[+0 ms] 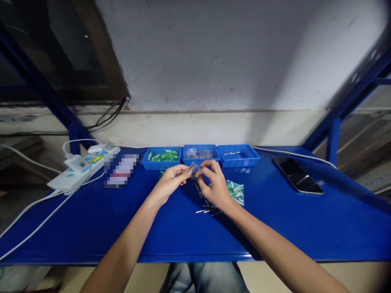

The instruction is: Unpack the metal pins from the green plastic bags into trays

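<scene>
My left hand [173,181] is closed in a pinch on a small clear plastic bag [194,169], with what look like thin metal pieces at its fingertips. The fingers of my right hand [215,184] are bent and pinch the bag's other side. Below the hands, several thin metal pins [205,211] lie loose on the blue table [183,238], partly hidden by my right hand. To the right of that hand lies a green-and-clear plastic packet [236,192]. A bit of another green packet [162,173] shows behind my left hand.
Three blue bins stand along the back: one with green packets [163,155], one with clear bags [200,154], one with a few pins [233,154]. A phone [297,175] lies right. A white power strip [82,169] with cables and a blurred-out item [122,171] are left.
</scene>
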`<state>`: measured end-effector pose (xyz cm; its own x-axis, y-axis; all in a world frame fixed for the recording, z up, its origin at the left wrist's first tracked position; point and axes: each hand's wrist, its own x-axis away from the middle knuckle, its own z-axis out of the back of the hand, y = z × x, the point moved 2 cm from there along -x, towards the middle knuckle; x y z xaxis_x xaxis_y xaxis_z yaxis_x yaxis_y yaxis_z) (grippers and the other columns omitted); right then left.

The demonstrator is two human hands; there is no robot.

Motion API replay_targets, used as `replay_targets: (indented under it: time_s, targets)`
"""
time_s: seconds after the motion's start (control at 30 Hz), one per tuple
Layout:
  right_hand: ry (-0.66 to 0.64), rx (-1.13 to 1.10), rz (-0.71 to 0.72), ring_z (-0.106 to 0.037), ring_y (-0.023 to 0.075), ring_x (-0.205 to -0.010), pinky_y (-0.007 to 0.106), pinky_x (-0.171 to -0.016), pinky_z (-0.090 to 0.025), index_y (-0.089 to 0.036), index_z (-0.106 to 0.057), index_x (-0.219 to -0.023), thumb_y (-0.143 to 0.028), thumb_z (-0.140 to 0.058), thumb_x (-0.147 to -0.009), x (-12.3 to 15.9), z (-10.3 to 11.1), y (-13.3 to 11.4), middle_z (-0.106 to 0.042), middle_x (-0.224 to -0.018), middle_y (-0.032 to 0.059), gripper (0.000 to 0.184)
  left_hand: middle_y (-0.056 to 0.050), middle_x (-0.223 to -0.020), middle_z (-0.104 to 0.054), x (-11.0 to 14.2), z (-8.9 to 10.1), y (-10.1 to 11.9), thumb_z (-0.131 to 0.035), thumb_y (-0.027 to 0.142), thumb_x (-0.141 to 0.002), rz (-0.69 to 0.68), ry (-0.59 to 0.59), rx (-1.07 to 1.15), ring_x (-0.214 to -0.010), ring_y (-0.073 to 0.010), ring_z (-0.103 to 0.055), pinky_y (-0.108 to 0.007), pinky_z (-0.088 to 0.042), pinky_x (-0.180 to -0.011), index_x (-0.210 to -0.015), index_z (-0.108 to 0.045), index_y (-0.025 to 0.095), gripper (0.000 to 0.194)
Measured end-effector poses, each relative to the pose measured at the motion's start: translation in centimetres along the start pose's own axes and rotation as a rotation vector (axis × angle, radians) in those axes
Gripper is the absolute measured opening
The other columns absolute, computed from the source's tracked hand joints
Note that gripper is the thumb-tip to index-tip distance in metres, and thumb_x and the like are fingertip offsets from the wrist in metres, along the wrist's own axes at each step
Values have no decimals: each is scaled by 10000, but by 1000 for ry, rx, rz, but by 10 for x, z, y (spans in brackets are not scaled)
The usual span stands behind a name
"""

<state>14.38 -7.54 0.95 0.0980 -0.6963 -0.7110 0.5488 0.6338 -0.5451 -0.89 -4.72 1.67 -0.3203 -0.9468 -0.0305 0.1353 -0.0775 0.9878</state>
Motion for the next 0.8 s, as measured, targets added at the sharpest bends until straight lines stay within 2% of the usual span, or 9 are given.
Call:
replay_targets:
  time_s: [0.1,0.17,0.3,0.4,0.47,0.53,0.67,0.73,0.8]
  targets:
    - [42,5,-102,-482,217,-1023,370,-895,-408,-183,-632,-846,-141,-493,-772,-1,2,2,-445,-1048,97,162,0,-747,-581,-1,0,-1,-603,324,-768,-130,82,-97,-621,-110,-529,-231,-413,-600,-883,-570,168,197]
    - [4,-70,-223,-508,210,-978,366,-876,-416,-184,-638,-858,-224,-524,-790,-3,2,4,-480,-1004,83,138,-9,-785,-599,1,0,-1,-558,265,-801,-292,175,-331,-643,-118,-545,-245,-430,-626,-893,-581,181,127]
    - [-114,-411,-515,-545,148,-682,294,-670,-450,-178,-612,-783,-452,-496,-830,-6,-3,6,-561,-728,13,301,-35,-907,-616,6,-3,2,-464,162,-855,-604,192,-767,-799,-150,-578,-282,-453,-745,-942,-624,213,190]
    - [-31,-512,-618,-492,113,-538,249,-533,-418,-170,-579,-760,-470,-547,-792,-7,-4,9,-537,-612,-21,303,-39,-961,-618,8,-5,4,-465,191,-878,-664,149,-882,-911,-174,-573,-307,-458,-809,-1030,-616,237,219]
    - [111,-482,-559,-484,104,-522,242,-509,-412,-172,-572,-794,-430,-577,-781,-12,5,12,-556,-630,-18,259,-36,-989,-618,8,-1,6,-487,234,-876,-617,162,-939,-949,-187,-566,-322,-456,-832,-1072,-602,249,227]
    - [319,-409,-422,-515,110,-565,251,-534,-434,-180,-566,-843,-379,-564,-802,-21,22,14,-579,-692,-2,203,-39,-1003,-625,7,11,9,-499,286,-869,-515,246,-996,-970,-204,-567,-332,-454,-835,-1056,-605,247,218]
    - [709,-94,-155,-549,134,-712,294,-638,-463,-202,-563,-935,-291,-507,-849,-42,62,16,-563,-818,31,136,-47,-982,-660,5,55,5,-454,420,-862,-105,457,-1102,-917,-235,-606,-326,-457,-738,-983,-623,250,269]
    - [726,90,-79,-543,153,-779,307,-674,-461,-204,-576,-956,-260,-470,-868,-51,68,19,-565,-868,53,149,-64,-992,-667,3,75,-6,-444,522,-829,132,407,-1125,-916,-266,-618,-344,-451,-726,-985,-625,246,365]
    - [492,253,-39,-548,179,-840,329,-725,-459,-197,-603,-962,-243,-450,-872,-56,60,27,-591,-907,77,183,-110,-1123,-622,0,86,-19,-506,609,-741,287,308,-1144,-999,-318,-591,-371,-444,-752,-1060,-604,221,512]
